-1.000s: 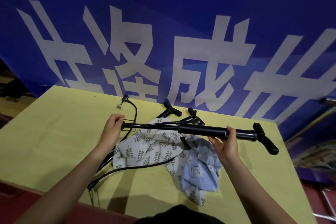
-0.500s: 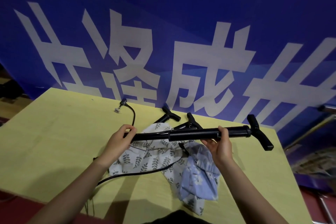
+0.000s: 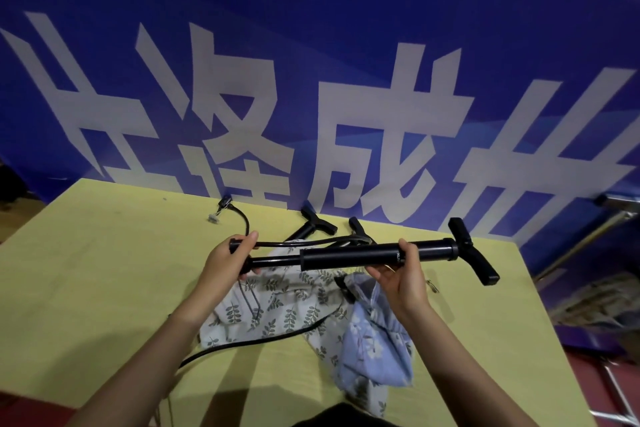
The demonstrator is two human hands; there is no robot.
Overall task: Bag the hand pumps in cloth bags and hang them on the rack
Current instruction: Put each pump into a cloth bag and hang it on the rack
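Observation:
I hold a black hand pump [image 3: 349, 256] level above the yellow table [image 3: 104, 274]. My right hand [image 3: 398, 279] grips its barrel near the T-handle, which points right. My left hand [image 3: 227, 262] grips the thin rod end together with the pump's hose. Under the pump lie a white leaf-print cloth bag [image 3: 277, 308] and a light blue flowered cloth bag [image 3: 375, 347]. Two more black pumps [image 3: 313, 225] [image 3: 358, 230] lie at the table's far edge, partly hidden by the held pump and the bags.
A black hose [image 3: 239, 215] with a valve fitting curls on the table behind my left hand. Another hose [image 3: 242, 343] runs across the bags toward the near edge. A blue banner [image 3: 311, 80] with white characters stands behind the table. Metal framing [image 3: 588, 243] shows at right.
Both hands have lifted the pump higher off the bags and tilted its T-handle end up. My left hand now also holds the hose against the rod end.

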